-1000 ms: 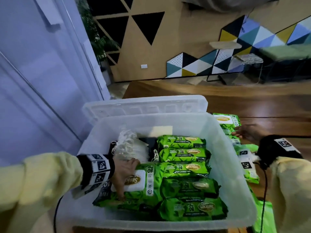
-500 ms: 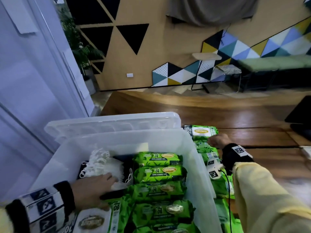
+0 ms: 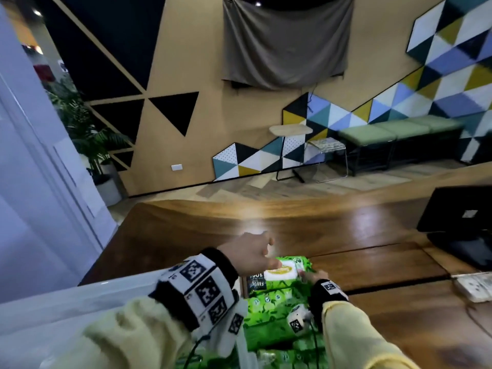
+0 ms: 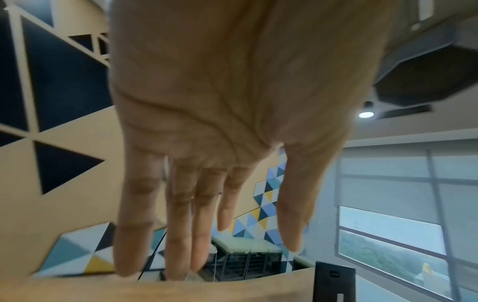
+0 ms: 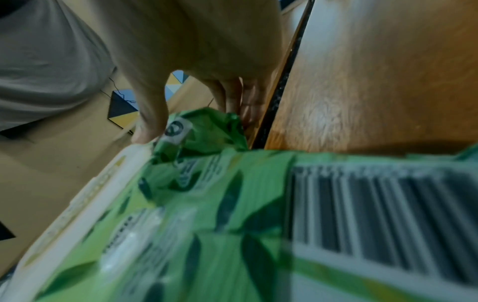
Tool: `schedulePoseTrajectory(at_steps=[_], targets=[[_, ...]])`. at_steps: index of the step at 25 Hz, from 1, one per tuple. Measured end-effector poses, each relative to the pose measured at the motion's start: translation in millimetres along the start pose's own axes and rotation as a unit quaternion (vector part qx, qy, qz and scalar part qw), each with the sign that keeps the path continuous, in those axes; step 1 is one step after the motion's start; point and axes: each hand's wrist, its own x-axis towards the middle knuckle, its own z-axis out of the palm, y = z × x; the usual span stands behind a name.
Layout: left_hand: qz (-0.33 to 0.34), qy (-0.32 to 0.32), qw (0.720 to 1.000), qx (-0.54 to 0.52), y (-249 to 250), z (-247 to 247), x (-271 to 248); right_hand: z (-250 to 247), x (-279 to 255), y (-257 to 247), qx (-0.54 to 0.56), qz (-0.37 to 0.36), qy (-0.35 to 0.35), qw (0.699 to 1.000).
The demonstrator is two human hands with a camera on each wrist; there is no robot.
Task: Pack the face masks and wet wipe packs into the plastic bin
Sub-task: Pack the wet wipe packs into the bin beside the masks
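1. Wet wipe pack (image 3: 282,272), the farthest one in a row of green packs, lies on the wooden table (image 3: 372,235) just to the right of the plastic bin (image 3: 80,296). Its wrapper is bright green with a leaf pattern, and a white flip lid with a yellow oval logo sits on top; the logo's lettering is too blurred to read.
2. Readable print on it: "80" in a small white panel at the far right corner, and part of "FAVORIT" on a dark strip at the left end.
3. In the right wrist view another pack (image 5: 258,224) fills the foreground, showing a large barcode.
4. Right hand (image 3: 314,276) grips the far pack at its right end, thumb on top and fingers curled down the end.
5. Left hand (image 3: 253,254) hovers over the pack's left end, fingers straight and loosely spread, holding nothing; the left wrist view shows the flat palm (image 4: 232,102).
6. More green packs (image 3: 274,326) lie nearer, between both yellow sleeves.
7. A black laptop (image 3: 463,217) stands at the right.
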Motion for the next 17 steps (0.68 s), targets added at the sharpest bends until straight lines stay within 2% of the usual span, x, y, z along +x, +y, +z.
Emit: schedulePoseTrajectory(at_steps=[4, 6, 9, 12, 14, 17], targets=[[-0.057, -0.027, 0.998, 0.030, -1.4, 4.0, 49.5, 5.6, -0.9, -2.3, 0.140, 0.028, -0.027, 0.989], [-0.073, -0.037, 0.996, 0.044, 0.2, 4.7, 60.8, 2.9, -11.7, -10.7, 0.166, 0.001, -0.023, 0.986], [-0.082, -0.029, 0.996, 0.033, 3.1, 1.9, 70.4, -6.2, -32.2, -28.4, 0.130, -0.107, 0.036, 0.985], [-0.094, -0.010, 0.995, 0.013, 5.3, -7.1, 74.1, -29.3, -65.8, -51.5, 0.170, -0.215, 0.083, 0.958], [-0.109, 0.012, 0.994, -0.003, 4.7, -16.3, 73.9, -57.6, -95.3, -66.6, 0.205, -0.303, 0.077, 0.927], [-0.119, 0.068, 0.989, -0.049, 7.3, -25.9, 70.5, -108.3, -142.8, -87.9, 0.283, -0.421, -0.004, 0.862]])
